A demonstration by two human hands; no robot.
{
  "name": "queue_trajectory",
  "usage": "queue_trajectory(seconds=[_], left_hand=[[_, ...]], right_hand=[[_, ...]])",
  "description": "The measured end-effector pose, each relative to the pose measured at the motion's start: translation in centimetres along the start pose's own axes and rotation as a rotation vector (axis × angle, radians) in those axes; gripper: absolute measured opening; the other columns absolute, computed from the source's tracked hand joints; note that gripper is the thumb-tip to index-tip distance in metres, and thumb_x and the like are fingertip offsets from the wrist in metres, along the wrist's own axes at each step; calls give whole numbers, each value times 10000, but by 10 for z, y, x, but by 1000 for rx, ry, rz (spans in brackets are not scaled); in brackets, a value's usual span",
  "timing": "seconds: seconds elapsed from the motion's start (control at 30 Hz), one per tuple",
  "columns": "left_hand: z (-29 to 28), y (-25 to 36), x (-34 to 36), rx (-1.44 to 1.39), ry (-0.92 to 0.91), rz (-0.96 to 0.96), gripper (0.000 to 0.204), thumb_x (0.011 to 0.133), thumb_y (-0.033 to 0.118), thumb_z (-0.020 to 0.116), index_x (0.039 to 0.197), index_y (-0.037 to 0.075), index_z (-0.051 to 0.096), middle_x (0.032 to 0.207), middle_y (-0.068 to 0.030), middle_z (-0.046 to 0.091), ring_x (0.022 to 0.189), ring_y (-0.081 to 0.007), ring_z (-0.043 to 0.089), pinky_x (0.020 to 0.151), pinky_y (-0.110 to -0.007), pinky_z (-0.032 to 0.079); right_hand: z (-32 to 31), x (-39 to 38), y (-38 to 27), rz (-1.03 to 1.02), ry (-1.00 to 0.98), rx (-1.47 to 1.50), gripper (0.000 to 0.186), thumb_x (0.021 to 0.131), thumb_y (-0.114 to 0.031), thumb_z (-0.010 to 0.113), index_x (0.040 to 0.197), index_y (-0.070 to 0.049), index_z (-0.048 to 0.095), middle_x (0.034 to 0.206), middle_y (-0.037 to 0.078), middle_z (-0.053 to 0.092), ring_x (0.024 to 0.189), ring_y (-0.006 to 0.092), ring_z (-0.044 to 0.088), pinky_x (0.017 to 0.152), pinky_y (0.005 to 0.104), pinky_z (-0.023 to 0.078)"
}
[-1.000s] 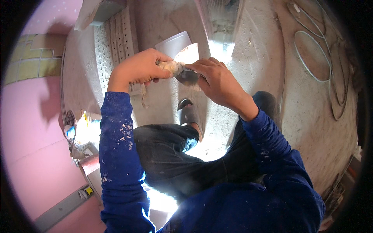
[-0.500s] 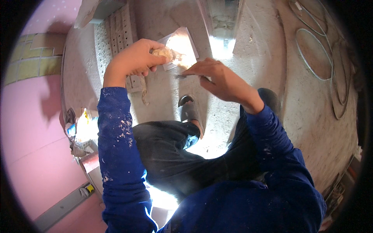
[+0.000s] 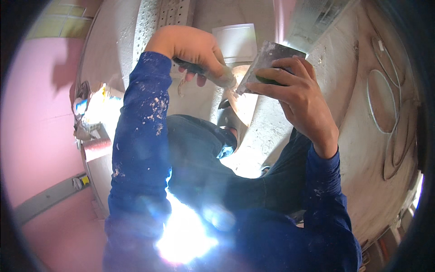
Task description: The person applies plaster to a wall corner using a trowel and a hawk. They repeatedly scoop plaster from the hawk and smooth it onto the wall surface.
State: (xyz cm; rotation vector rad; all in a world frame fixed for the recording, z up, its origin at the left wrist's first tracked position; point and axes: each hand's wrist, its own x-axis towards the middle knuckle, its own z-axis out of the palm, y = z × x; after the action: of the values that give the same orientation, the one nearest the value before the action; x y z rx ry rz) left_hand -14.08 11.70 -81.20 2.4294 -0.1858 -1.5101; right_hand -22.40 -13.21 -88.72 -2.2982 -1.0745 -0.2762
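Observation:
My left hand (image 3: pixel 195 50), high at the centre left, is closed on a dark-handled trowel (image 3: pixel 244 97). Its bright, leaf-shaped blade points down and right, and part of the handle is hidden by my fingers. Just right of it, my right hand (image 3: pixel 299 90) grips a wide scraper (image 3: pixel 276 52). The scraper's flat grey, roughly rectangular blade is tilted upward, with smears on it and a bit of green showing between my fingers. Its left edge is close to the trowel blade; I cannot tell whether they touch.
A white square panel (image 3: pixel 234 43) lies beyond my hands, with a perforated strip (image 3: pixel 170 18) to its left. Loose pale cable (image 3: pixel 371 104) loops across the right side. The pink wall (image 3: pixel 45 118) stands at left, near brightly lit clutter (image 3: pixel 102 106). My legs are below.
The scraper has turned from nearly edge-on to show its broad face, and my right hand has moved right. My left hand has shifted right, its trowel blade now pointing down. The view has shifted too.

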Motion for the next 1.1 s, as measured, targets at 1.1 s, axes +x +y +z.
queue_trajectory(seconds=[1.1], left_hand=[[2,-2,-1,3,19,-73,310,857,316,724,904,9,732,635,-82,669,411,-90,553,379,-218,416]], right_hand=[[9,-1,-4,5,-172,-9,424,789,66,649,1040,-251,776,1163,-44,711,1171,226,547,1078,405,361]])
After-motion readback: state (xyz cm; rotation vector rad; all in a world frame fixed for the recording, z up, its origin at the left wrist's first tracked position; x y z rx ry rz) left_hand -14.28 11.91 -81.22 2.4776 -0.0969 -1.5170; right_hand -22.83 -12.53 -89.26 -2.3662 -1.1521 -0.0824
